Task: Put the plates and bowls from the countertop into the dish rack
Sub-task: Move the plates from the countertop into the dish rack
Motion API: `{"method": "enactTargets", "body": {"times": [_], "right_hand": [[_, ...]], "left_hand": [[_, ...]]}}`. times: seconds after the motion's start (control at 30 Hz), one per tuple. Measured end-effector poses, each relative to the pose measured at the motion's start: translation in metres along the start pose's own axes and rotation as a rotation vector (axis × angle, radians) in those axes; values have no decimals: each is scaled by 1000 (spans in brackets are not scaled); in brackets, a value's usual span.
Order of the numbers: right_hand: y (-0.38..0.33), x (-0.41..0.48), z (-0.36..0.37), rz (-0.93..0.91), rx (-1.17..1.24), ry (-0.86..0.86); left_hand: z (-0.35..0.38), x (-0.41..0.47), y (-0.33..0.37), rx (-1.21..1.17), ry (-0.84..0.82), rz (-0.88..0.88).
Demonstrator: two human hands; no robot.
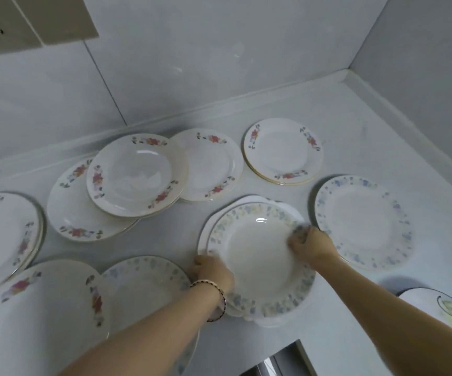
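A deep plate with a pale blue-and-yellow floral rim [257,256] lies on top of a small stack of white plates at the middle of the countertop [355,118]. My left hand [212,270] grips its near-left rim, a beaded bracelet on that wrist. My right hand [310,244] pinches its right rim. Several more plates lie around: a blue-rimmed plate [363,221] to the right, a red-flowered small stack [283,154] behind, overlapping red-flowered plates [135,175] at the back left. No dish rack is in view.
More plates sit at the left edge [2,234], bottom left [43,316] and beside my left forearm [143,283]. A dish with an orange motif [447,310] is at the lower right. Tiled walls close the back and right. A wall socket [5,25] is upper left.
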State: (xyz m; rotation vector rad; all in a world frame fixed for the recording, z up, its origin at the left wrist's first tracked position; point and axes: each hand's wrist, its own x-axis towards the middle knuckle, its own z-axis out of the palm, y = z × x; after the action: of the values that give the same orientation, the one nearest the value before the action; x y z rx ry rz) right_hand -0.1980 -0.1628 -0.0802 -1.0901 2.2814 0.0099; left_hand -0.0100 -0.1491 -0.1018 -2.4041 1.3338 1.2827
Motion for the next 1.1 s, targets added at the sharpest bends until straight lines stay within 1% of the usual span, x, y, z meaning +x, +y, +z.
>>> {"method": "enactTargets", "body": {"times": [0.07, 0.13, 0.17, 0.27, 0.33, 0.4, 0.5, 0.6, 0.73, 0.83, 0.97, 1.1], "right_hand": [[2, -1, -1, 20, 41, 8], [8, -7, -3, 57, 91, -3], [13, -11, -3, 65, 120, -11], [32, -27, -7, 66, 221, -14], [45, -40, -13, 42, 275, -27], [55, -56, -20, 10, 311, -38], [67, -88, -25, -102, 323, -22], [74, -133, -23, -239, 314, -33], [89, -203, 2, -361, 183, -151], [101, -255, 37, -391, 128, -274], [104, -319, 95, -404, 99, -460], [93, -369, 162, -383, 27, -554]], "left_hand": [[0, 4, -4, -45, -24, -7], [-5, 4, -8, -140, -23, 0], [-9, 1, -10, -185, -53, 9], [-19, -15, -20, -289, -75, 88], [-24, -37, -32, -331, -65, 128], [-27, -67, -46, -441, -61, 156], [-25, -115, -75, -557, -17, 180], [-16, -156, -117, -678, 36, 168], [-2, -206, -190, -734, 152, 74], [2, -238, -251, -749, 197, 8], [2, -266, -340, -742, 163, -81], [-4, -268, -424, -713, 139, -182]]}}
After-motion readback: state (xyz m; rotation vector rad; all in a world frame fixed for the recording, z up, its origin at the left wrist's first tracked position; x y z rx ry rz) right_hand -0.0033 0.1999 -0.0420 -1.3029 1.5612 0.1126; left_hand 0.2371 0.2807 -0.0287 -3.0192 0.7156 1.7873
